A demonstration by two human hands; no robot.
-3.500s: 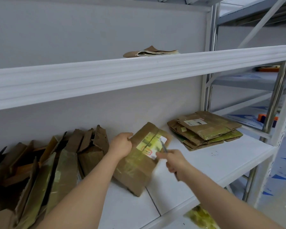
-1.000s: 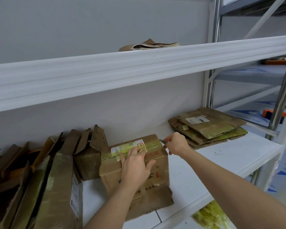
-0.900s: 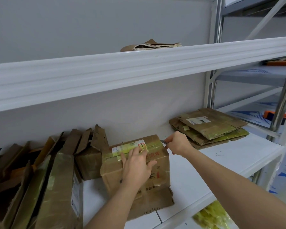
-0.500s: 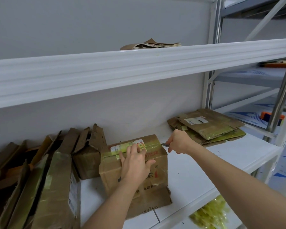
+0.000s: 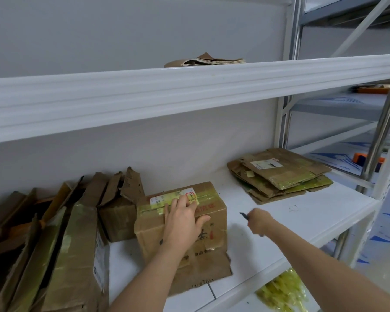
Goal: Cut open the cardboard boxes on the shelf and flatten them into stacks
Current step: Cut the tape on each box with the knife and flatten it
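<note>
A taped brown cardboard box with a yellow-green label stands on the white shelf, one flap spread out under its front. My left hand lies flat over the box's top front edge, fingers straight. My right hand hovers to the right of the box, apart from it, and grips a small cutter whose dark blade points left toward the box. A stack of flattened boxes lies at the shelf's back right.
Several opened and torn cardboard boxes lean together at the left. The upper shelf beam overhangs the work area and carries folded cardboard. Yellow tape scraps lie below the shelf. A metal upright stands at right.
My right hand has pulled the cutter away from the box's top right corner, moving right and toward me. My left hand stays pressed on the box.
</note>
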